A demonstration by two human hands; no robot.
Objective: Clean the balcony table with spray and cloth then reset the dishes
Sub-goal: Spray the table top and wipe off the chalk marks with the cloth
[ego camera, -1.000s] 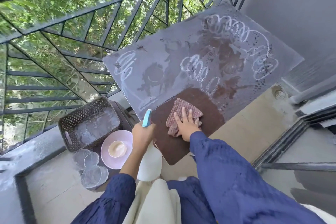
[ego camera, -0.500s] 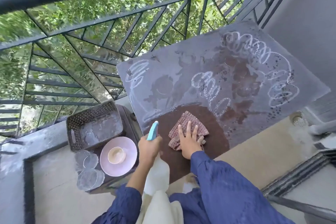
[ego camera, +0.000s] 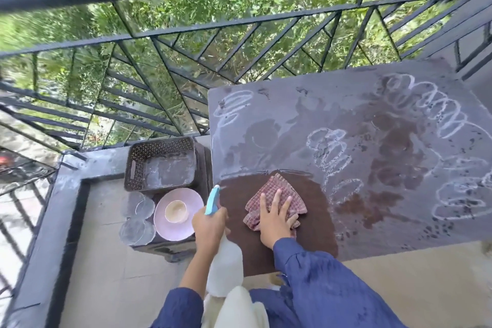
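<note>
Flattened on the checked cloth [ego camera: 275,200], the right hand [ego camera: 274,221] has fingers spread and palm pressing, a push rather than a grip. That cloth lies at the near-left corner of the table [ego camera: 346,120], inside a dark brown patch already wiped clean. Beyond it, from twelve round to three o'clock, chalky scribbles and grey film still cover the top. At nine o'clock of the cloth, the left hand [ego camera: 209,224] is clenched round the neck of the spray bottle [ego camera: 222,255], blue nozzle up.

Risks, as I judge them: a loose fold could bunch under the palm and smear residue back over the clean patch. A wide leftward stroke might knock the bottle, or flick grime over the edge onto the pink plate [ego camera: 179,214], the bowl [ego camera: 175,211] on it and the glass pieces [ego camera: 138,220] beside it.

Compared with half a second back, the cloth hand has hardly shifted on the table. The view has swung, so the table sits further right.
</note>
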